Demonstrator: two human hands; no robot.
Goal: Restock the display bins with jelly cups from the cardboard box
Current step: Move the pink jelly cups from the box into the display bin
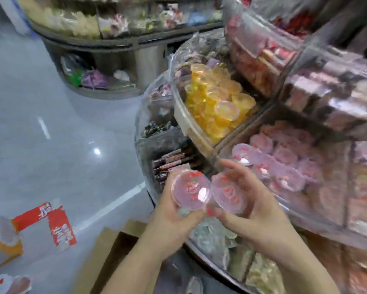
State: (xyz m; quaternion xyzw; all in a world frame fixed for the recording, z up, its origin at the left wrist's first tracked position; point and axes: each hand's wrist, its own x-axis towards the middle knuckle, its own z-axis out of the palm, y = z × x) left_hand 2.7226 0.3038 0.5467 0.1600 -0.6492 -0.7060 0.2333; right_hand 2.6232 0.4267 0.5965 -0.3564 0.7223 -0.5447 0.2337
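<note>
Shop floor, tiered clear bins. Left hand [174, 217] grips one pink cup [191, 190]; right hand [256, 206] grips another [229, 194], both just before the pink-cup bin [318, 217]. Cardboard box [106, 257] below.

A grey glossy floor [51, 124]; a red-and-white printed carton [51, 225] lies on it at lower left.

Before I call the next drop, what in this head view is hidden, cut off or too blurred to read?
- Cardboard box: its inside is hidden by the forearms and cut by the bottom edge.
- Lid print on the pink jelly cups in the left hand and right hand: blurred.
- Pink bin: depth hidden by piled cups.
- Upper shelf packets: smeared.
</note>
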